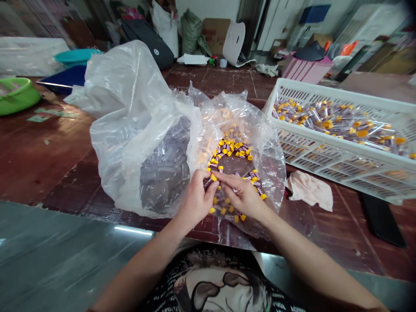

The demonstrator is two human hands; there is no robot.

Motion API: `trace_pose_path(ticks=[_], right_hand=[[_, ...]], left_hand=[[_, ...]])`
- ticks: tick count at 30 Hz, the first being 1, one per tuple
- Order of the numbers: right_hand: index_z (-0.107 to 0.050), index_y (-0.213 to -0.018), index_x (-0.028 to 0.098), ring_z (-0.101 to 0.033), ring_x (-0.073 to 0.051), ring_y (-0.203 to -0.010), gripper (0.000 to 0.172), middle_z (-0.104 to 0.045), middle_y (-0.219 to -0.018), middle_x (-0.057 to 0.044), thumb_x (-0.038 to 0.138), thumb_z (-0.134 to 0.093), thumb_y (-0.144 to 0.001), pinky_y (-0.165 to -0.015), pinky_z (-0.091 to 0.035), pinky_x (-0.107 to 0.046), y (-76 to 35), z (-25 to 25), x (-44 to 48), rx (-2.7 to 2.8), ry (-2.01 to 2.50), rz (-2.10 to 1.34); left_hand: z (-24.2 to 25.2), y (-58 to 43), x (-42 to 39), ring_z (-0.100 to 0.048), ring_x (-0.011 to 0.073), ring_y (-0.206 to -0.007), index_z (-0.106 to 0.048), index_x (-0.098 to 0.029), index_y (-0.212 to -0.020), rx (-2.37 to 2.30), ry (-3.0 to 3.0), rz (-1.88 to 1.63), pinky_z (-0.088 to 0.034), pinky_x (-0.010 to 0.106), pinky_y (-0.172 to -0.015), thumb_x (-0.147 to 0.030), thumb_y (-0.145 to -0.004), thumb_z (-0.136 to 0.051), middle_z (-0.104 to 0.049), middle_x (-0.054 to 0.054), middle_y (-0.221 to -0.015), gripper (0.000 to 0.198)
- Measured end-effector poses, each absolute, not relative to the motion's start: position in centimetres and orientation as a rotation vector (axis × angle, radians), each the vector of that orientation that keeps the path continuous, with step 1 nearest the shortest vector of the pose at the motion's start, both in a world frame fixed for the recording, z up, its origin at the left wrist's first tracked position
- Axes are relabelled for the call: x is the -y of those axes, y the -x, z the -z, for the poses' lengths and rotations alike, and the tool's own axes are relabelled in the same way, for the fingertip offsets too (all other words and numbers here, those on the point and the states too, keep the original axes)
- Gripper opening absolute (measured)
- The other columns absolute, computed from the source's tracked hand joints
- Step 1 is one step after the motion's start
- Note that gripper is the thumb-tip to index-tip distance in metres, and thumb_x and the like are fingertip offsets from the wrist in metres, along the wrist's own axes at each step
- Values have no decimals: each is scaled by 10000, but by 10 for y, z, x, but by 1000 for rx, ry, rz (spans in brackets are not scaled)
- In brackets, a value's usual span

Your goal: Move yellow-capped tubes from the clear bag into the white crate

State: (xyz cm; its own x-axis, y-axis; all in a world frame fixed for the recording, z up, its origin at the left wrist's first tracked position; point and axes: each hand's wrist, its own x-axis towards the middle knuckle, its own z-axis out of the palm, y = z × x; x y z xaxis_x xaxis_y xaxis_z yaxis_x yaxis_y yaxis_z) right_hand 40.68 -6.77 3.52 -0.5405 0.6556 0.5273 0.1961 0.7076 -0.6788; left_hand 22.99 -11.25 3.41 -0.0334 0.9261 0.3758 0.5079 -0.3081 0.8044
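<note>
Dozens of yellow-capped vials (234,149) lie in a loose ring on the film inside a crinkled clear bag (143,130). The left hand (195,201) curls, its fingertips pinching one vial (207,183). The right hand (242,195) reaches across with fingers pressed together, its forefinger touching a yellow cap (213,177); whether it pinches cannot be told. A grey mass of clear tubes (165,169) fills the bag at 9 o'clock. A white slotted crate (338,134) of capped vials sits at 2 o'clock, a crumpled pink cloth (308,190) at 3, a green basin (16,95) at 10, all on a dark red table (65,160).
</note>
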Motion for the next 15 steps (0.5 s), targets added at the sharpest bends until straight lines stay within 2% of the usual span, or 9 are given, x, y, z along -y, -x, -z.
trace_pose_path(ticks=[2, 4, 7, 9, 12, 15], right_hand=[[-654, -1359, 346, -660, -198, -1224, 407, -703, -1313, -23, 208, -523, -999, -1077, -541, -455, -410, -40, 67, 2001, 655, -753], [-676, -1314, 325, -683, -200, -1159, 339, -718, -1258, -37, 262, -593, -991, -1038, -563, -437, -417, -51, 63, 1906, 691, -806], [-649, -1340, 297, -696, -196, -1072, 361, -723, -1211, -55, 317, -640, -980, -946, -595, -394, -431, -73, 57, 1882, 707, -857], [-641, -1351, 279, -694, -194, -1050, 376, -714, -1219, -65, 332, -642, -979, -901, -600, -371, -434, -88, 55, 1978, 670, -831], [-663, -1285, 244, -699, -169, -919, 352, -718, -1148, -63, 357, -680, -952, -793, -600, -319, -427, -99, 53, 2040, 657, -725], [-652, -1218, 235, -701, -166, -827, 329, -724, -1017, -52, 408, -697, -941, -725, -595, -310, -431, -101, 43, 1976, 726, -687]], left_hand=[[-42, -230, 114, -644, 238, -1069, -490, -221, -1150, -1447, -1868, -1342, -527, 432, -944, -305, -985, -568, -637, 99, -1130, 201], [-49, -228, 113, -624, 246, -1131, -463, -218, -1238, -1334, -1947, -1331, -523, 442, -988, -273, -972, -583, -609, 118, -1211, 297], [-54, -228, 106, -572, 266, -1236, -425, -228, -1337, -1173, -2030, -1272, -507, 453, -1045, -233, -946, -604, -542, 139, -1344, 430], [-56, -234, 98, -601, 252, -1179, -432, -230, -1317, -1145, -1949, -1320, -531, 440, -1008, -228, -955, -587, -564, 128, -1305, 395], [-60, -246, 91, -641, 228, -1067, -468, -218, -1240, -1181, -1856, -1416, -557, 426, -950, -226, -980, -548, -615, 103, -1182, 272], [-64, -236, 89, -624, 235, -1146, -517, -235, -1283, -1209, -2059, -1353, -529, 433, -1023, -265, -973, -605, -586, 106, -1321, 324]])
